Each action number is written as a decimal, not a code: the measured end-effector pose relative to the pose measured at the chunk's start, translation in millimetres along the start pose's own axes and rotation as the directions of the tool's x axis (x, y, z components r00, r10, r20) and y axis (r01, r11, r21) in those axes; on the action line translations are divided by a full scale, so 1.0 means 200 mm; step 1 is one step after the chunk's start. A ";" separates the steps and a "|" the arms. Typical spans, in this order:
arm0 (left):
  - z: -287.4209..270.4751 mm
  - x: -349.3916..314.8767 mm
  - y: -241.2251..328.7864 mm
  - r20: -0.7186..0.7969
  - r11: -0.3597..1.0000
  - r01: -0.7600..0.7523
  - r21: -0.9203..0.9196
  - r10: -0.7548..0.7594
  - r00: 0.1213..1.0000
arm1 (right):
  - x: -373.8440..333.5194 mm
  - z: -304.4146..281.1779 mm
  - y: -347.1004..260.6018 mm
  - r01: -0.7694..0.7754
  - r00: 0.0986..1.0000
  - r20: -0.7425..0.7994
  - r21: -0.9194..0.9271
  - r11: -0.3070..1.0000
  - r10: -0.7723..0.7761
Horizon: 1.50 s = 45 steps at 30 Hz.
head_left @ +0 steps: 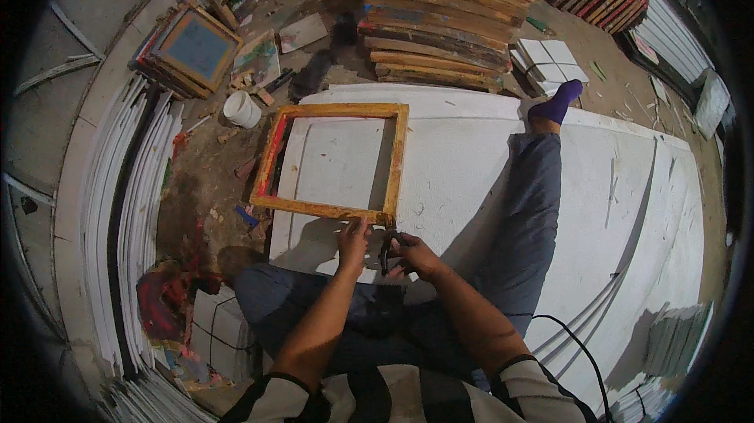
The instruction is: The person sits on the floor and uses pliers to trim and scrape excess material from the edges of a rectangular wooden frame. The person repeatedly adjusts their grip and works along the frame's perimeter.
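Observation:
An empty wooden frame (326, 209), worn yellow-brown with red paint on its left side, is tilted over a white sheet in front of me. My left hand (353, 246) is closed at the frame's near edge, the fingers pinching the wood. Just to its right, my right hand (416, 256) is closed around a small dark hand tool (386, 252) below the frame's near right corner. Shadow and the fingers hide much of that tool, and its exact kind is unclear.
White sheets (463, 164) lie under my stretched right leg (530, 203). A tall stack of wooden frames (440, 22) stands beyond. At left are a white bucket (242, 109), a framed screen (196, 47) and bundled white strips (145, 187). A black cable (585, 352) curves at right.

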State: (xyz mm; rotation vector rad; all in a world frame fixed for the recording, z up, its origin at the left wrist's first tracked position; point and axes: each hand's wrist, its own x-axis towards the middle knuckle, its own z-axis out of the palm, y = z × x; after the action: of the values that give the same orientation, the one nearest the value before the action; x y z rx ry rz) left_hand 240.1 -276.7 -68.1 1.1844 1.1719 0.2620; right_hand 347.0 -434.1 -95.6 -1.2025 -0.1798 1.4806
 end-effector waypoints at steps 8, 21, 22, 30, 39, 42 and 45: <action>-0.02 0.09 -0.01 -0.023 0.685 -0.500 0.530 0.601 0.799 | 0.07 -0.06 -0.01 0.048 0.999 0.011 -0.001 0.999 -0.048; -0.13 0.19 0.11 0.515 0.126 -0.724 0.678 0.622 0.590 | 0.12 0.02 -0.06 -0.021 0.975 -0.221 -0.134 0.991 -0.010; -0.13 0.20 0.11 0.537 0.114 -0.723 0.681 0.593 0.600 | 0.13 0.03 -0.04 -0.018 0.971 -0.240 -0.109 0.994 -0.009; -0.11 0.30 0.05 0.584 0.029 -0.723 0.690 0.567 0.580 | 0.18 0.12 0.01 0.037 0.940 -0.337 -0.046 0.998 -0.050; -0.09 0.30 0.00 0.532 -0.030 -0.665 0.746 0.629 0.567 | -0.05 0.02 -0.32 0.100 0.939 -0.337 0.071 0.992 -0.071; -0.02 0.15 0.01 0.478 0.066 -0.764 0.642 0.745 0.466 | -0.06 -0.14 -0.24 0.064 0.904 -0.428 0.105 0.992 -0.012; 0.06 0.14 -0.10 0.428 -0.014 -0.732 0.682 0.819 0.383 | -0.06 -0.17 -0.17 0.051 0.899 -0.438 0.148 0.988 0.019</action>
State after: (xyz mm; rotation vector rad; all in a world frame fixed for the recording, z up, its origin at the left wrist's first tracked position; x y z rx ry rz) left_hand 253.9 -271.8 -101.4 2.7339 0.4547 0.6988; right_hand 391.3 -449.0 -82.1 -1.3685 0.2295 1.1487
